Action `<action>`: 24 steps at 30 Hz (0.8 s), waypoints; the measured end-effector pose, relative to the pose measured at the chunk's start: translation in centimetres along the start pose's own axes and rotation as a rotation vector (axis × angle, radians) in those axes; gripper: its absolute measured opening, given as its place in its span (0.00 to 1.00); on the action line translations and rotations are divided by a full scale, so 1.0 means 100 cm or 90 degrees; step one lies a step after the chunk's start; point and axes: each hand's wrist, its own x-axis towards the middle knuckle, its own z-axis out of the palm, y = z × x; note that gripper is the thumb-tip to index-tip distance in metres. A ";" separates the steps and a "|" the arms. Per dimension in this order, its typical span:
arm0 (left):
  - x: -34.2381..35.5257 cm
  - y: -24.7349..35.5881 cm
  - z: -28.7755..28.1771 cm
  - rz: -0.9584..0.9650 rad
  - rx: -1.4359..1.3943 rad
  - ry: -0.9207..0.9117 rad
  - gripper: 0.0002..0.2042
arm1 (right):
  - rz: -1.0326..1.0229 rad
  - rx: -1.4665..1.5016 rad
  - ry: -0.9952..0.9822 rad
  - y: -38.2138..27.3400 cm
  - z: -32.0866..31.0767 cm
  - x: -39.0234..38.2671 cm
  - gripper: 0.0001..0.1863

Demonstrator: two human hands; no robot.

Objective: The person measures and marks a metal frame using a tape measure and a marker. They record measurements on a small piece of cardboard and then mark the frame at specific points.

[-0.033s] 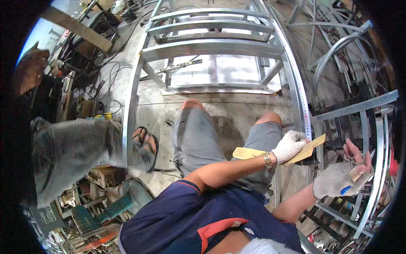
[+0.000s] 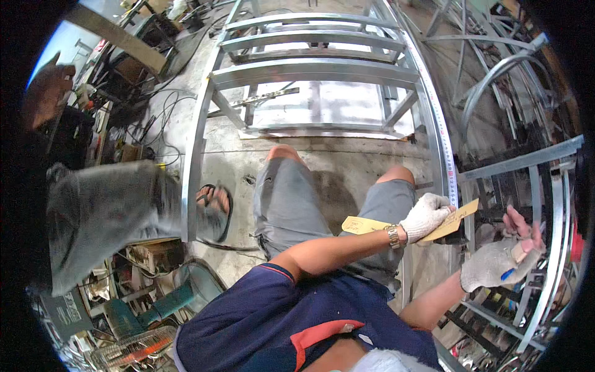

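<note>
The left hand (image 2: 426, 217) pinches a yellow card (image 2: 457, 219) near the tape's (image 2: 452, 186) near end, on the right. The card looks light, stiff yet bendable, best held by its edges. The right hand (image 2: 496, 266) half curls by a blue thing (image 2: 508, 274); I cannot tell its grip.

Metalworking workshop, metal frame (image 2: 316, 73), concrete floor (image 2: 347, 160), metal bars (image 2: 524, 157), cables (image 2: 162, 118)

Fisheye bow, black rim; centre bright; white sheet (image 2: 341, 99) nearly blown out; soft shadow on floor (image 2: 347, 160); grey trouser leg (image 2: 111, 217) blurred.
</note>
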 end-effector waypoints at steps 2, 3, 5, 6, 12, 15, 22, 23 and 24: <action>0.002 -0.003 0.002 0.011 -0.003 0.017 0.17 | 0.060 0.023 -0.061 0.026 -0.005 -0.008 0.32; 0.003 -0.006 0.003 0.012 -0.024 0.024 0.16 | 0.103 0.016 -0.095 0.036 -0.007 -0.018 0.32; 0.004 -0.008 0.005 0.015 -0.024 0.035 0.15 | 0.218 0.116 -0.127 0.056 -0.010 -0.036 0.31; 0.005 -0.008 0.005 0.008 -0.010 0.038 0.15 | 0.233 0.114 -0.140 0.065 -0.011 -0.044 0.32; 0.007 -0.001 -0.004 0.050 0.055 0.042 0.14 | 0.310 0.270 -0.197 0.095 -0.003 -0.091 0.32; 0.008 -0.003 -0.003 0.024 0.051 0.049 0.14 | 0.330 0.342 -0.152 0.099 0.000 -0.100 0.31; 0.011 -0.007 -0.006 0.054 0.043 0.037 0.16 | 0.331 0.216 -0.163 0.101 -0.002 -0.097 0.17; 0.011 -0.006 -0.006 0.052 0.043 0.032 0.16 | 0.310 0.221 -0.155 0.102 -0.002 -0.098 0.17; 0.011 -0.005 -0.007 0.050 0.043 0.026 0.17 | 0.289 0.225 -0.147 0.102 0.000 -0.100 0.16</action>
